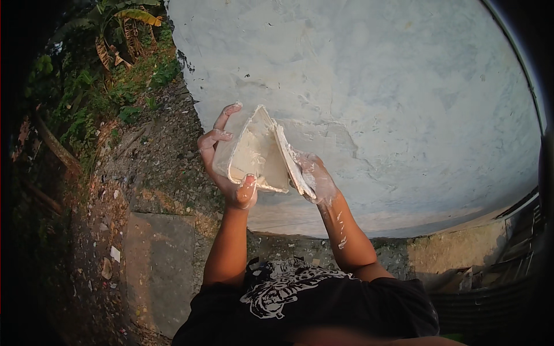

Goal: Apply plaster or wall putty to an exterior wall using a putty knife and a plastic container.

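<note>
My left hand [241, 195] grips a pale, open-topped container [253, 151] with a corner-like shape and a whitish paste smeared inside and along its rim. The thumb hooks over the near rim, while the fingers reach around the left side; two fingertips stick out past it. In my right hand [318, 177] is a flat, paste-coated scraper [288, 160], tilted against the container's right edge. Most of the right fingers are hidden behind the scraper. White paste covers both hands, and streaks of it mark the right forearm.
A large pale grey-blue wall [404, 98] with patchy smears fills the view ahead and right. Stony ground [156, 155] lies to the left, with green plants [86, 81] beyond. A concrete slab [161, 254] lies low at left. Dark slatted material [490, 300] is at lower right.
</note>
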Demonstrator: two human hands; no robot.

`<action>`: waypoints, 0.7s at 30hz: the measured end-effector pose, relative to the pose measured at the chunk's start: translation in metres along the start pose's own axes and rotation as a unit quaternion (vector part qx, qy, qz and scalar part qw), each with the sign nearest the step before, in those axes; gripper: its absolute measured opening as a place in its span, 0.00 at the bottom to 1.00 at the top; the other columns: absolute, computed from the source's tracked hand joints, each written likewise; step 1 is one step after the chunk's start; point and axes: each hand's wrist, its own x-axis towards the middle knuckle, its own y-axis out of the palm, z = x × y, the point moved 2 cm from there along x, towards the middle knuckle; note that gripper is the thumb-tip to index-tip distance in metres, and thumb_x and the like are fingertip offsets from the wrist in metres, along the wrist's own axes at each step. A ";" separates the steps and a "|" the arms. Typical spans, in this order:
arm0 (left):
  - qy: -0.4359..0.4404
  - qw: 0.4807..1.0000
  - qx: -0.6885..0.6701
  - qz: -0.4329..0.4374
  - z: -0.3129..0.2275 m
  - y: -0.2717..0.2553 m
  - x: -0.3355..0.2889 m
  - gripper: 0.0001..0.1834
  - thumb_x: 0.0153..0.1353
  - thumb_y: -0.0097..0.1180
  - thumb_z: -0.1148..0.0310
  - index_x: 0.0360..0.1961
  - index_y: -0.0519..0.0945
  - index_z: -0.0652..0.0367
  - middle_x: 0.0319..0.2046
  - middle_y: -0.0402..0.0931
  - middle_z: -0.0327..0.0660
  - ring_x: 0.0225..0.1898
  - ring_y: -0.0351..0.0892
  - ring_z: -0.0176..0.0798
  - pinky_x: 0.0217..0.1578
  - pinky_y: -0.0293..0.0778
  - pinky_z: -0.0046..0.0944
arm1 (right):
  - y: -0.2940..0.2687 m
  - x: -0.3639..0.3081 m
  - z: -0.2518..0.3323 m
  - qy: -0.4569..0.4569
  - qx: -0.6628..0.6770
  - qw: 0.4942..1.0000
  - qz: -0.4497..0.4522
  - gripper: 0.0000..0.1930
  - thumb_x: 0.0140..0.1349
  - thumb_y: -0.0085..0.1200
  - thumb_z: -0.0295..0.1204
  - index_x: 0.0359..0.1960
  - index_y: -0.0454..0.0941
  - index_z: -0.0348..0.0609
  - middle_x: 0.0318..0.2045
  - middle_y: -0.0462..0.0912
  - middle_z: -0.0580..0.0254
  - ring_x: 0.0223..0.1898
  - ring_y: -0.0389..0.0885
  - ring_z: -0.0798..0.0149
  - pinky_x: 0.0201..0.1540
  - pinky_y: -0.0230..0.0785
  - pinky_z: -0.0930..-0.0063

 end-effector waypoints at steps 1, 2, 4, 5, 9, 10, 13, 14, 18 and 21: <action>-0.016 1.000 -0.020 0.002 -0.001 0.000 -0.001 0.38 0.45 0.66 0.51 0.54 0.62 0.51 0.63 0.56 0.65 0.63 0.65 0.59 0.59 0.71 0.59 | 0.003 -0.002 0.003 -0.002 -0.001 1.000 -0.003 0.26 0.69 0.53 0.36 0.56 0.68 0.20 0.42 0.83 0.53 0.35 0.84 0.73 0.36 0.80 0.81; -0.033 0.999 -0.040 0.003 -0.001 0.000 -0.001 0.38 0.45 0.66 0.51 0.54 0.62 0.50 0.63 0.56 0.65 0.63 0.65 0.60 0.59 0.71 0.58 | 0.008 -0.005 0.006 -0.009 -0.023 1.000 -0.016 0.26 0.69 0.53 0.36 0.55 0.69 0.19 0.40 0.83 0.53 0.33 0.84 0.73 0.34 0.79 0.81; -0.043 0.998 -0.052 0.004 -0.002 0.003 -0.001 0.38 0.44 0.68 0.52 0.54 0.62 0.50 0.64 0.56 0.65 0.63 0.64 0.60 0.59 0.72 0.58 | 0.007 -0.006 0.008 -0.017 -0.045 0.998 -0.034 0.26 0.69 0.53 0.37 0.55 0.69 0.19 0.39 0.83 0.54 0.32 0.83 0.74 0.32 0.79 0.81; -0.055 0.997 -0.048 0.001 -0.004 0.007 -0.002 0.38 0.44 0.67 0.49 0.51 0.62 0.52 0.62 0.59 0.66 0.64 0.62 0.60 0.61 0.66 0.57 | -0.001 -0.005 0.005 -0.007 -0.060 0.996 -0.060 0.26 0.69 0.53 0.37 0.54 0.70 0.19 0.37 0.83 0.55 0.29 0.82 0.75 0.29 0.77 0.82; -0.044 0.998 -0.037 0.020 -0.003 0.016 -0.008 0.37 0.44 0.67 0.47 0.49 0.63 0.54 0.60 0.62 0.67 0.65 0.62 0.61 0.63 0.60 0.56 | -0.024 -0.004 0.003 -0.017 -0.063 0.995 -0.073 0.22 0.69 0.51 0.37 0.49 0.74 0.22 0.31 0.82 0.60 0.23 0.78 0.77 0.23 0.71 0.84; -0.047 0.998 -0.038 0.020 -0.002 0.017 -0.009 0.37 0.44 0.67 0.47 0.49 0.63 0.54 0.60 0.62 0.67 0.65 0.62 0.61 0.63 0.60 0.56 | -0.021 -0.005 0.007 -0.016 -0.063 0.995 -0.075 0.22 0.69 0.51 0.37 0.49 0.74 0.22 0.31 0.82 0.60 0.23 0.78 0.77 0.23 0.71 0.84; -0.059 0.996 -0.061 0.016 -0.003 0.022 -0.011 0.37 0.44 0.67 0.47 0.49 0.62 0.54 0.60 0.61 0.68 0.65 0.61 0.61 0.64 0.59 0.57 | -0.012 -0.005 0.010 0.001 -0.106 0.988 -0.111 0.21 0.69 0.52 0.38 0.46 0.76 0.24 0.30 0.81 0.62 0.23 0.78 0.78 0.23 0.71 0.84; -0.058 0.997 -0.058 0.013 -0.004 0.024 -0.013 0.37 0.44 0.67 0.47 0.48 0.62 0.54 0.60 0.61 0.68 0.65 0.61 0.61 0.64 0.59 0.57 | -0.011 -0.004 0.008 -0.014 -0.097 0.987 -0.126 0.21 0.69 0.52 0.38 0.46 0.76 0.25 0.29 0.81 0.63 0.24 0.77 0.78 0.23 0.70 0.83; -0.036 0.998 -0.052 0.017 -0.003 0.022 -0.021 0.37 0.44 0.67 0.47 0.48 0.62 0.54 0.59 0.61 0.68 0.64 0.61 0.61 0.63 0.60 0.57 | -0.007 0.002 0.001 -0.027 -0.102 0.982 -0.156 0.20 0.69 0.52 0.39 0.46 0.77 0.28 0.29 0.81 0.64 0.24 0.76 0.77 0.24 0.70 0.81; -0.048 0.996 -0.068 0.033 -0.008 0.023 -0.026 0.38 0.44 0.67 0.47 0.49 0.62 0.54 0.59 0.61 0.68 0.64 0.62 0.61 0.63 0.60 0.57 | -0.016 0.004 0.000 -0.032 -0.129 0.976 -0.175 0.21 0.69 0.52 0.41 0.44 0.78 0.29 0.29 0.81 0.64 0.23 0.75 0.77 0.24 0.68 0.81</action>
